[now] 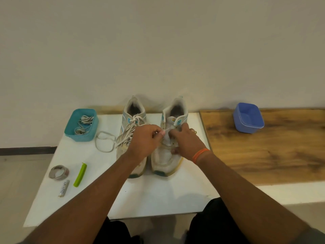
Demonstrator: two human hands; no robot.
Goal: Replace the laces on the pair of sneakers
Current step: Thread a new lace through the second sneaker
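Two worn white sneakers with teal trim stand side by side on the white board (pixel 158 194), toes toward me. The left sneaker (pixel 131 138) carries a loose white lace (pixel 105 143) that spills off to its left. Over the right sneaker (pixel 168 155) both hands meet. My left hand (pixel 145 140) pinches a lace end at the eyelets, and my right hand (pixel 186 141), with an orange wristband, grips the shoe's tongue and eyelet edge. Most of the right shoe's lacing area is hidden by my fingers.
A teal box (pixel 73 133) holding bundled laces sits at the back left. A tape roll (pixel 59 172), a green clip (pixel 80 175) and a small silver tube (pixel 64 188) lie front left. A blue tub (pixel 248 118) rests on the wooden bench (pixel 263 155) to the right.
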